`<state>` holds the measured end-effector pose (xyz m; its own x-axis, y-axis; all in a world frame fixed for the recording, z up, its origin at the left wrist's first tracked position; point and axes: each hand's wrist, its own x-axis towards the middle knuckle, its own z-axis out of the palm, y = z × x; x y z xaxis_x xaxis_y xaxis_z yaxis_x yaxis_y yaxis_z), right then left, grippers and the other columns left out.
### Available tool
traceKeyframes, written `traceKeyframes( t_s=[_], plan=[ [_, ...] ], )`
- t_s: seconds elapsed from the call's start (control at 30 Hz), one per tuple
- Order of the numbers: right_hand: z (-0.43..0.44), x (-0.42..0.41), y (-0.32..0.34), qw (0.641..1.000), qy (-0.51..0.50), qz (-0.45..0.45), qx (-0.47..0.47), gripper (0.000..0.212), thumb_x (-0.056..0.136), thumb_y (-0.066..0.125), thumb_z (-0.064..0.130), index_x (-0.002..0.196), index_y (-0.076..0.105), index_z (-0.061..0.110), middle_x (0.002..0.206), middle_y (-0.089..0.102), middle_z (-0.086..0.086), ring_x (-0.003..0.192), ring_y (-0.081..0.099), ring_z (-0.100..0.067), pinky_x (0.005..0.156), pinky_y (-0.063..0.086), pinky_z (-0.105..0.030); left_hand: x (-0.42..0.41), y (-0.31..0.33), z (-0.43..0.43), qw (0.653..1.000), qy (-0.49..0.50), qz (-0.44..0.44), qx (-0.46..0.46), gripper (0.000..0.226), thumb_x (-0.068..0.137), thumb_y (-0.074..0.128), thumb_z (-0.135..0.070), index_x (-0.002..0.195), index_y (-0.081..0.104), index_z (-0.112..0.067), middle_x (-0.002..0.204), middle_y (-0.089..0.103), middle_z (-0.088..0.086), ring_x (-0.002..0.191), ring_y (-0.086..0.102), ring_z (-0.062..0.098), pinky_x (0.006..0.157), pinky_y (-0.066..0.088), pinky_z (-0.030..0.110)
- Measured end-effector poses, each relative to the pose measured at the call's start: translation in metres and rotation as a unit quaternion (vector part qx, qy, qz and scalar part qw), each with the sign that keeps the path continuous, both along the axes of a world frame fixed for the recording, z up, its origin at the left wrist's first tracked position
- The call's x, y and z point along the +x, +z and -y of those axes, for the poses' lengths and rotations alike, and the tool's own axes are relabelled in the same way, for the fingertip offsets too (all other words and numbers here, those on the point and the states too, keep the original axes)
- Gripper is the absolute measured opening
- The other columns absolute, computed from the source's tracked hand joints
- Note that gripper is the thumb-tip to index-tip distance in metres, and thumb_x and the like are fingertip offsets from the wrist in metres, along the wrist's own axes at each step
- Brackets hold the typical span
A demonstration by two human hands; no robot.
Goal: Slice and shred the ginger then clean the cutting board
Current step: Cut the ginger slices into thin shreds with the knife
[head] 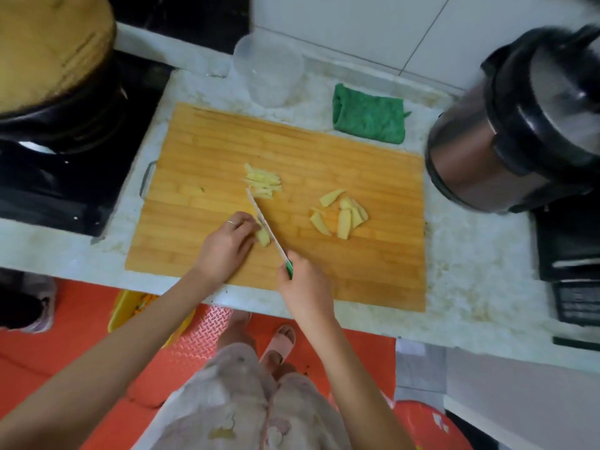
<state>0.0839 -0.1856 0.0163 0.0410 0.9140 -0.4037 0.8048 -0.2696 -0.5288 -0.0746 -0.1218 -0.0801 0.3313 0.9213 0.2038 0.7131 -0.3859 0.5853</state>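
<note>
While the ginger piece (263, 238) is pinned to the cutting board (357, 170) by the curled fingertips of the left grip (224, 245), the green handle of the knife (264, 222) is clasped in the right grip (303, 284), whose fingers are wrapped round it. The thin pale blade is laid against the piece, just beside the left fingertips. A cut finger is therefore judged the chief risk, should the small, rounded piece roll or the blade be drawn too close. Being moist and fibrous by the look of it, the ginger may also cling to the blade and be dragged off line.

Beyond the blade tip a heap of fine shreds (263, 183) is seen. To the right, well apart, flat pale-yellow slices (341, 217) are left uncut, so the shredding is judged partly done. The board is rectangular, of striped, warm-toned bamboo, and is set on a mottled white surface (470, 254). A folded green cloth (368, 120), nubbly in texture, is laid just behind the board, near a clear plastic cup (268, 71).
</note>
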Motion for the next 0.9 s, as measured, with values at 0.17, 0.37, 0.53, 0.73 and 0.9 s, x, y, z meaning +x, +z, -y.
traceKeyframes(
  t_s=[0.17, 0.37, 0.53, 0.73, 0.9],
  plan=[
    [-0.011, 0.019, -0.004, 0.999, 0.045, 0.015, 0.006, 0.007, 0.090, 0.046, 0.018, 0.086, 0.050, 0.015, 0.063, 0.047, -0.002, 0.067, 0.049, -0.032, 0.054, 0.029, -0.034, 0.001, -0.010, 0.000, 0.998, 0.004, -0.013, 0.063, 0.024, 0.090, 0.050, -0.025, 0.094, 0.068, -0.009, 0.104, 0.062, 0.003, 0.096, 0.053, 0.019, 0.056, 0.055, 0.033],
    [-0.025, 0.025, 0.001, 0.988, 0.136, 0.073, -0.024, 0.027, 0.088, 0.042, 0.013, 0.115, 0.043, 0.017, 0.067, 0.048, -0.002, 0.070, 0.052, -0.032, 0.053, 0.027, -0.035, -0.007, -0.011, 0.003, 0.989, -0.042, -0.084, 0.113, 0.029, 0.095, 0.045, -0.029, 0.104, 0.066, -0.011, 0.106, 0.066, 0.004, 0.104, 0.054, 0.017, 0.057, 0.056, 0.030],
    [-0.017, 0.011, 0.009, 0.975, 0.161, 0.149, 0.036, 0.053, 0.097, 0.037, 0.018, 0.148, 0.025, 0.030, 0.079, 0.061, -0.010, 0.067, 0.053, -0.027, 0.057, 0.030, -0.031, -0.013, -0.012, 0.005, 0.985, -0.074, -0.100, 0.116, 0.032, 0.092, 0.044, -0.026, 0.117, 0.056, -0.010, 0.117, 0.064, 0.006, 0.109, 0.053, 0.021, 0.072, 0.054, 0.030],
    [-0.011, -0.006, 0.003, 0.973, 0.159, 0.167, 0.027, 0.055, 0.101, 0.037, 0.023, 0.150, 0.015, 0.034, 0.096, 0.067, -0.005, 0.080, 0.063, -0.023, 0.057, 0.032, -0.030, -0.014, -0.010, 0.002, 0.984, -0.067, -0.112, 0.124, 0.034, 0.088, 0.043, -0.025, 0.106, 0.064, -0.007, 0.107, 0.066, 0.009, 0.107, 0.048, 0.021, 0.063, 0.053, 0.029],
    [-0.012, -0.010, 0.000, 0.962, 0.173, 0.209, 0.027, 0.058, 0.101, 0.037, 0.015, 0.151, 0.013, 0.033, 0.099, 0.067, -0.003, 0.080, 0.065, -0.020, 0.041, 0.018, -0.024, -0.015, -0.016, 0.002, 0.985, -0.070, -0.110, 0.111, 0.035, 0.086, 0.044, -0.025, 0.108, 0.064, -0.006, 0.107, 0.065, 0.010, 0.106, 0.048, 0.023, 0.063, 0.054, 0.029]
  ],
)
